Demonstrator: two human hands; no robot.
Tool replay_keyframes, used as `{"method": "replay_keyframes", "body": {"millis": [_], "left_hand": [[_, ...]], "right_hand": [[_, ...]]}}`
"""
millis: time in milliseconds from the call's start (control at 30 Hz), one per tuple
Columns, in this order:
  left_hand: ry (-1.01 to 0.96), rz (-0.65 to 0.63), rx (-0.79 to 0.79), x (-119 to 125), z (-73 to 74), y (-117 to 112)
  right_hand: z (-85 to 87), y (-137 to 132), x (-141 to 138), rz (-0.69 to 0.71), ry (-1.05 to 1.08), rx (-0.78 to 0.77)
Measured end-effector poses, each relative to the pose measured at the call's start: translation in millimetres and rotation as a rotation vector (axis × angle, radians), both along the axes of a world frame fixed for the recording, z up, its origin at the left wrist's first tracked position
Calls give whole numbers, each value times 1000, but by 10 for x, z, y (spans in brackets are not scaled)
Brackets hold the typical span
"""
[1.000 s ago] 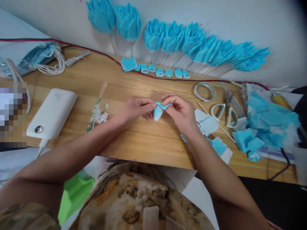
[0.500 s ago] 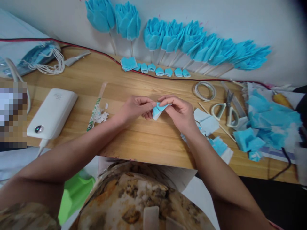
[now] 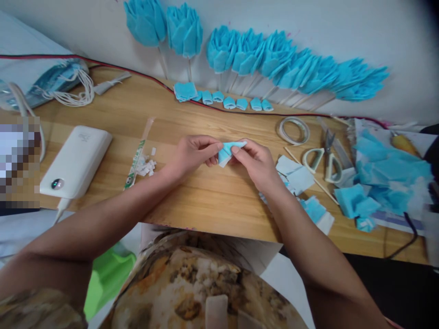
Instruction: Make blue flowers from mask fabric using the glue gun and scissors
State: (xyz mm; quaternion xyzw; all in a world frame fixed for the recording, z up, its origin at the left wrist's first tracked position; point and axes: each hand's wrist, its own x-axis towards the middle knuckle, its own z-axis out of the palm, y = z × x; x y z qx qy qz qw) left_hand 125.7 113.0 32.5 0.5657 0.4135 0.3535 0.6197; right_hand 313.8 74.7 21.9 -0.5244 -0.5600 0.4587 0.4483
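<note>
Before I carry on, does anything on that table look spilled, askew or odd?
Small white scraps lie loose in a heap by the green-printed strip, like unswept litter. The rightmost blue flower leans noticeably further over than those at the far left. The held blue piece shows no obvious damage.

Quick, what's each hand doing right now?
Left hand: closed, pinching one side of the folded blue-and-white piece.
Right hand: closed, pinching the other side of the same piece.
</note>
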Motion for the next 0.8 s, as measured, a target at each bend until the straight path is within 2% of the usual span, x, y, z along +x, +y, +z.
{"method": "replay_keyframes", "body": {"millis": [400, 633, 800], "left_hand": [[7, 41, 45, 12, 15, -16], [36, -63, 20, 12, -49, -18], [55, -101, 30, 11, -65, -14]], "right_hand": [[16, -30, -46, 38, -36, -5], [-23, 0, 3, -71, -23, 27], [-19, -6, 3, -75, -28, 16]]}}
